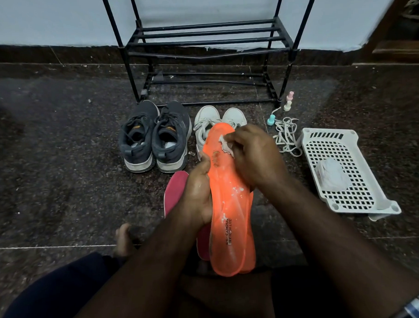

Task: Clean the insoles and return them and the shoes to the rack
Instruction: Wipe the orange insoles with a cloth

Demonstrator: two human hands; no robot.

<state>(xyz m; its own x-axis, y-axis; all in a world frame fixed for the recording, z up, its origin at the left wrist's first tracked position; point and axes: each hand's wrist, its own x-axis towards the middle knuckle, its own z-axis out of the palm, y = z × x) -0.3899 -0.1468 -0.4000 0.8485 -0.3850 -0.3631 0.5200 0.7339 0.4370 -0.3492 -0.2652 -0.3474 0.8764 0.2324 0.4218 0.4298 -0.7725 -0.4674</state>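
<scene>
A person seated on a dark stone floor (59,146) wipes an orange insole (229,206), the cleaning step of the job plainly in hand. The left hand (198,197) grips the insole along its left edge, thumb curled over the top, holding it lengthwise above the lap with the toe end pointing toward the rack (205,38). The right hand (254,154) pinches a small white wad of tissue (226,145) against the insole near its toe end, where a darker worn patch and white crumbs show (the crumbs look like shreds of the tissue). A second orange insole seems to lie directly beneath the one being wiped, and two pink insoles (174,191) rest on the floor under the left hand. A pair of grey shoes (155,139) and a pair of white shoes (209,122) stand on the floor at the front edge of the bare black rack. To the right lie loose laces (287,138), three small pastel bottles (288,101) and a white basket (363,195) holding crumpled tissue. The next move likely calls for brushing off the crumbs down toward the heel before the insole can go back.
</scene>
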